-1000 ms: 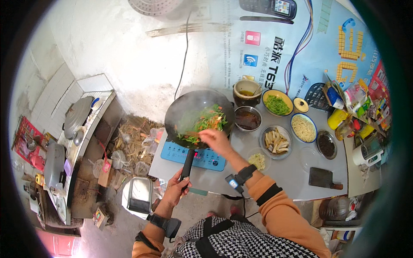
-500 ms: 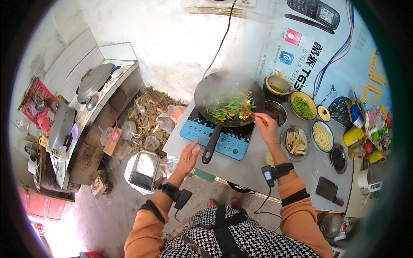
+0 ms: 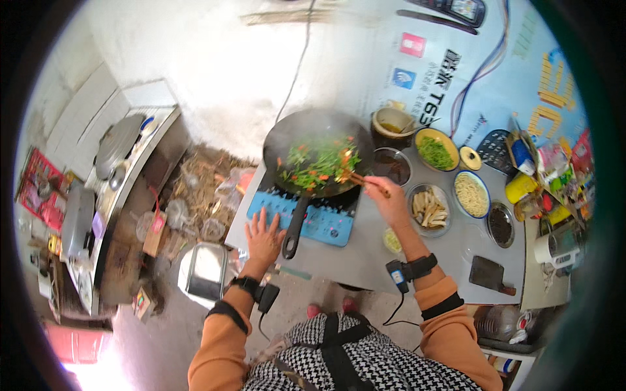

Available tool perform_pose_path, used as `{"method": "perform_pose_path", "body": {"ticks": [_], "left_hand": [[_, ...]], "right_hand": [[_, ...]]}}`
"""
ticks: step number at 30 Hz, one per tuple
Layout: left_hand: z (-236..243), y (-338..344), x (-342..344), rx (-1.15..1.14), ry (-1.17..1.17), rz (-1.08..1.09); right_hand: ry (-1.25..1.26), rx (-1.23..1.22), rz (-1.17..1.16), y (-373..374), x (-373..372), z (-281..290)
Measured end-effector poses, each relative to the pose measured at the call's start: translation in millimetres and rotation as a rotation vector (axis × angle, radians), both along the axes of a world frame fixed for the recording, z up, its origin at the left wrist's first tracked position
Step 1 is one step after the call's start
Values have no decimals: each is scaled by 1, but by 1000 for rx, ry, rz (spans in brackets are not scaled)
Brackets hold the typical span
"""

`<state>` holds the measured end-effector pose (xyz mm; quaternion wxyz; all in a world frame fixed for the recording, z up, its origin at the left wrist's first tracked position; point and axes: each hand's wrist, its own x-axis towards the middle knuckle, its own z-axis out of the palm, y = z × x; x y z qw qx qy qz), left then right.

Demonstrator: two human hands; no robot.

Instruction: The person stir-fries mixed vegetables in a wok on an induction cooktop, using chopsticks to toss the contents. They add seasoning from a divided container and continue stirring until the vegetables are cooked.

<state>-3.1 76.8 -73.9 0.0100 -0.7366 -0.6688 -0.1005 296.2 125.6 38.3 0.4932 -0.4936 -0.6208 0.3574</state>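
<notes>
A cleaver [image 3: 487, 272] lies on the grey bench [image 3: 358, 260] below a blue wall poster [image 3: 521, 72] as dry stalks [image 3: 190, 167] litter the floor [image 3: 163, 332].

Pale wall [image 3: 195, 72], blue poster [image 3: 479, 85]; grey floor [image 3: 160, 339], glare [image 3: 101, 376] lower left

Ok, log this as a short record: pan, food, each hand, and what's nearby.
Pan: round black wok, steaming, with long black handle
Food: chopped green vegetables with orange-red pieces
Left hand: open, spread at left end of blue rectangular cooker panel; contact unclear
Right hand: gripping brown wooden chopsticks, tips at the food
Nearby: round yellow bowl of green shreds; dark rectangular cleaver
</notes>
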Motion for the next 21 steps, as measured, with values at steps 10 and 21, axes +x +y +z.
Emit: {"method": "perform_pose_path", "body": {"ticks": [10,21], "left_hand": [[1,5,-3,27,-32,-12],[6,3,-1,104,-282,83]], "right_hand": [[0,113,-168,21,5,2],[-108,263,-192,56,9,-25]]}}
